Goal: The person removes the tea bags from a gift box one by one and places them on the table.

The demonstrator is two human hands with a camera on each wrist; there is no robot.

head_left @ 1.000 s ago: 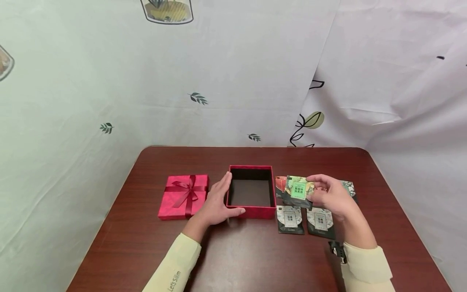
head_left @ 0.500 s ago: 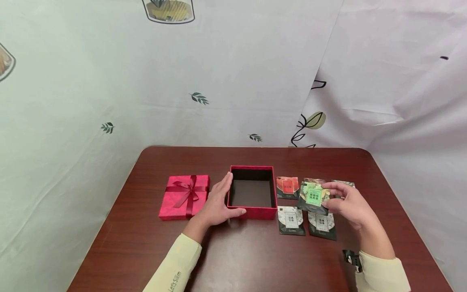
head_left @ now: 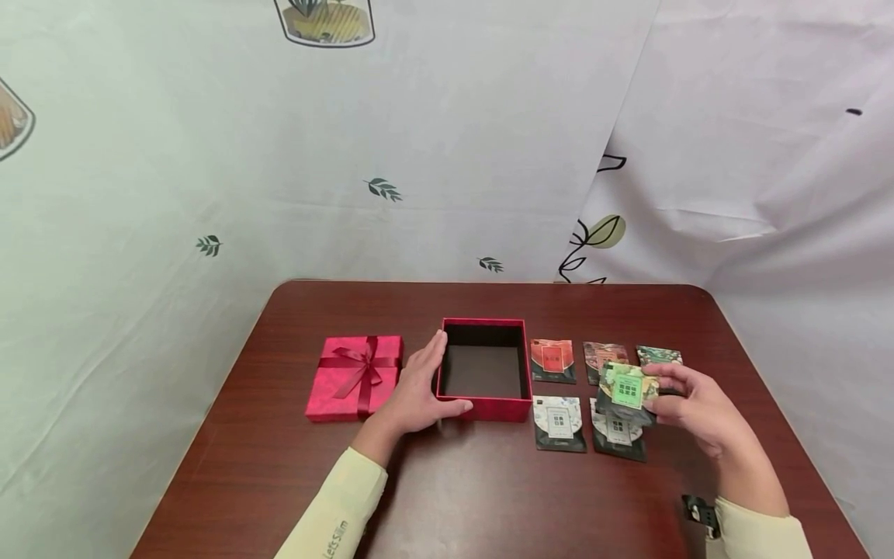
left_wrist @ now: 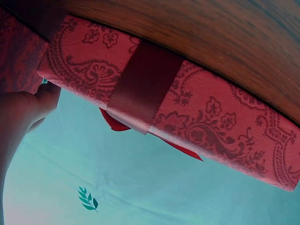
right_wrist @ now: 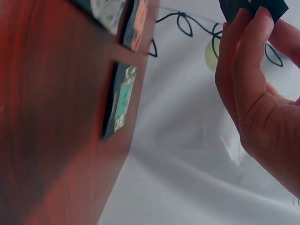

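My right hand (head_left: 705,407) pinches a green-and-black tea sachet (head_left: 627,391) by its right edge. The sachet hangs above the table and covers part of a white-labelled sachet (head_left: 618,439). In the right wrist view only a dark corner of the held sachet (right_wrist: 274,7) shows at the fingertips. My left hand (head_left: 412,392) rests against the red gift box (head_left: 489,409), with straight fingers along its left side and the thumb by its front wall. The box has a dark, bare inside.
A red lid with a ribbon bow (head_left: 356,376) lies left of the box. To its right lie a white-labelled sachet (head_left: 559,424), a red sachet (head_left: 552,359), a brownish-red sachet (head_left: 602,355) and a dark green sachet (head_left: 659,355). A patterned cloth (head_left: 454,155) hangs behind the table.
My right hand has carried the green tea sachet to the right and nearer, from beside the box to over the white-labelled sachet. My left hand has stayed at the box.
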